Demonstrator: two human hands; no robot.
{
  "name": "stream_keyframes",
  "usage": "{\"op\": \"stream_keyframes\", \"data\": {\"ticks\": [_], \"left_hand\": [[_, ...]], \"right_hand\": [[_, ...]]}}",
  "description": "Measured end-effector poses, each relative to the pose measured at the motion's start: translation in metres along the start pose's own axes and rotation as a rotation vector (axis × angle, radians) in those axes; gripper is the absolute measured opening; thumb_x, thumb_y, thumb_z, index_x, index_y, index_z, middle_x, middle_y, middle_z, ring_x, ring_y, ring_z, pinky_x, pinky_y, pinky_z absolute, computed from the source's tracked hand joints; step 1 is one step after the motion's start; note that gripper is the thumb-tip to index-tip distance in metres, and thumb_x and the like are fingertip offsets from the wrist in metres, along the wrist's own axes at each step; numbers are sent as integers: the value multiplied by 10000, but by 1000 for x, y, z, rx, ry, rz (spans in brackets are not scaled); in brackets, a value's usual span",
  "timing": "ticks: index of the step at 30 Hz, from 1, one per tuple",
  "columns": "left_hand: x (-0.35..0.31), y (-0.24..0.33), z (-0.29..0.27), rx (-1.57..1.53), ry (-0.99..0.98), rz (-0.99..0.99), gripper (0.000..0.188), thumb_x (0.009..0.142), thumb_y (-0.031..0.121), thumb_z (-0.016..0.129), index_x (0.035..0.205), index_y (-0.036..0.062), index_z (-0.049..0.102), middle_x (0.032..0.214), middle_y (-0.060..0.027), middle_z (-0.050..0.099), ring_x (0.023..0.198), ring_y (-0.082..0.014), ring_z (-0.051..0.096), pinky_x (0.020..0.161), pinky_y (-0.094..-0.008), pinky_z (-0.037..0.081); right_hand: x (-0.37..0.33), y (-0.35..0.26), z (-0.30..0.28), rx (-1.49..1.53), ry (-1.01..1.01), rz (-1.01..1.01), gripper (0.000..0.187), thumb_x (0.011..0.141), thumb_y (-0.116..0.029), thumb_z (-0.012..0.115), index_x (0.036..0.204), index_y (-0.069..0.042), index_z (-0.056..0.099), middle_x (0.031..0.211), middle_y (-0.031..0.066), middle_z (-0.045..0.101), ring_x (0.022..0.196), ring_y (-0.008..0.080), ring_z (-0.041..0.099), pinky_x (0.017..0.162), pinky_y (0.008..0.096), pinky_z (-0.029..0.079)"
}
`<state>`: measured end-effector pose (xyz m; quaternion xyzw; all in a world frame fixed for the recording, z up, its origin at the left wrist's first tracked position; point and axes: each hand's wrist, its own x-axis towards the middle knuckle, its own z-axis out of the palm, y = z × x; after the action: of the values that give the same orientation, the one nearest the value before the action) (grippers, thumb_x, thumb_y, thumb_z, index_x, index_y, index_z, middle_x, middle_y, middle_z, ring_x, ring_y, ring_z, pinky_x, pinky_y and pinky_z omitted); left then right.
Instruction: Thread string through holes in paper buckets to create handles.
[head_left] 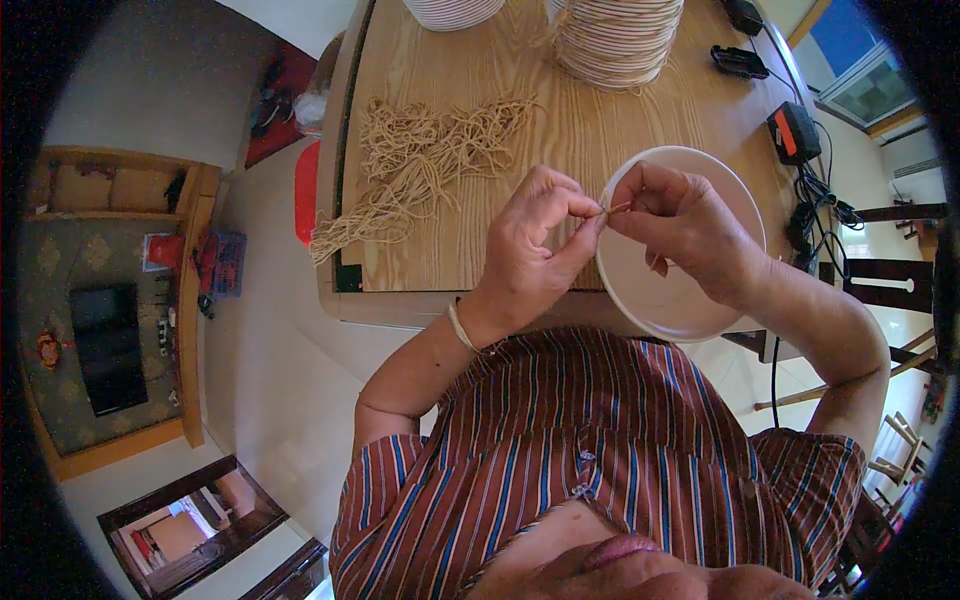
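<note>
My left hand (pixel 535 245) pinches a short piece of thin tan cord (pixel 620 207) between thumb and index finger. My right hand (pixel 690 225) is closed on the same piece from the other side, so the fingertips of both almost meet. Right below them, at the table's front edge, is a round white tub (pixel 738 190) with its wide mouth facing up. My right hand covers part of its opening. To the left on the wood-grain table lies a loose, tangled pile of tan cords (pixel 430 150), some trailing toward the table's left corner.
At the table's back stands a tall stack of nested white tubs (pixel 615 40), with another stack (pixel 452 10) to its left. An orange-and-black box (pixel 793 133) and tangled black cables (pixel 815 205) lie along the right edge. A red stool (pixel 306 195) stands beyond the left edge.
</note>
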<state>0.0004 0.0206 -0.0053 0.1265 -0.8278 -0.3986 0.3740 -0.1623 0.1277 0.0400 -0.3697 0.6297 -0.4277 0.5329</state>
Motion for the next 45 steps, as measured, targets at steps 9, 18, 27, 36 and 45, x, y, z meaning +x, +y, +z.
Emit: {"op": "stream_keyframes", "data": {"ticks": [9,18,27,36,45], "left_hand": [[-1,1,2,35,37,14,163,752,-28,723,857,30,612,851,-105,571,795,-239,601,695,-319,495],[-2,5,5,105,62,44,181,731,-37,732,847,33,611,827,-91,567,756,-237,598,652,-326,493],[-2,7,6,96,59,-18,195,757,-35,721,891,36,599,835,-82,574,756,-206,607,686,-305,504],[-4,5,7,10,84,-85,223,773,-40,710,942,35,588,850,-75,587,767,-186,622,705,-298,511],[-3,4,4,98,69,30,246,763,-62,705,972,43,630,873,-89,588,776,-214,626,683,-320,518]], "right_hand": [[0,0,3,48,30,-14,99,906,-119,626,991,-82,594,715,-48,538,586,10,498,481,176,411],[1,5,-2,-89,51,-74,54,896,-113,635,920,-67,620,687,-58,519,583,3,474,479,174,398],[2,5,-1,-46,34,-53,67,887,-122,649,906,-67,615,702,-47,548,575,14,491,476,178,402],[2,2,-1,-50,25,-12,80,887,-135,653,912,-68,618,729,-40,565,591,19,501,490,182,412],[1,1,-1,-74,16,-18,89,895,-132,649,929,-57,616,739,-38,563,605,17,502,494,182,412]]}}
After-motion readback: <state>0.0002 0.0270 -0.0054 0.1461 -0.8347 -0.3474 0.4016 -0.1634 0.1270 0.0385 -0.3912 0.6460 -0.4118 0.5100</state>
